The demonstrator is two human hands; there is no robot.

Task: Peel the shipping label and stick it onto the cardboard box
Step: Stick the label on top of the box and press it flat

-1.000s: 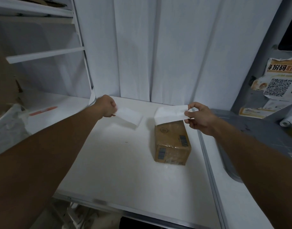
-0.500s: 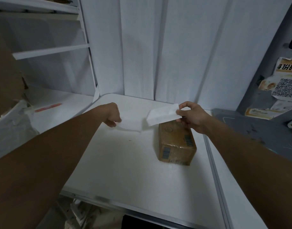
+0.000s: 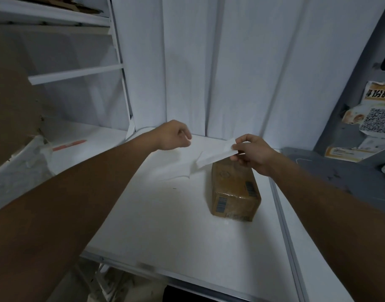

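A small brown cardboard box (image 3: 233,190) with barcodes on its sides stands on the white table (image 3: 165,225), right of centre. My right hand (image 3: 251,154) pinches one corner of the white shipping label (image 3: 215,155), which hangs tilted just above the box's far end. Curled loosely over the far part of the table, my left hand (image 3: 174,136) holds nothing. The white backing sheet (image 3: 178,170) lies flat on the table below it, left of the box.
White shelves (image 3: 76,73) stand at the left, with an orange marker (image 3: 69,144) and a plastic bag (image 3: 19,171) below them. A grey surface (image 3: 339,177) lies to the right, under a QR-code poster (image 3: 376,118). A white curtain hangs behind the table.
My left hand let go of the backing sheet, which now lies on the table, and lifted off it. My right hand lowered the label toward the box's far end.
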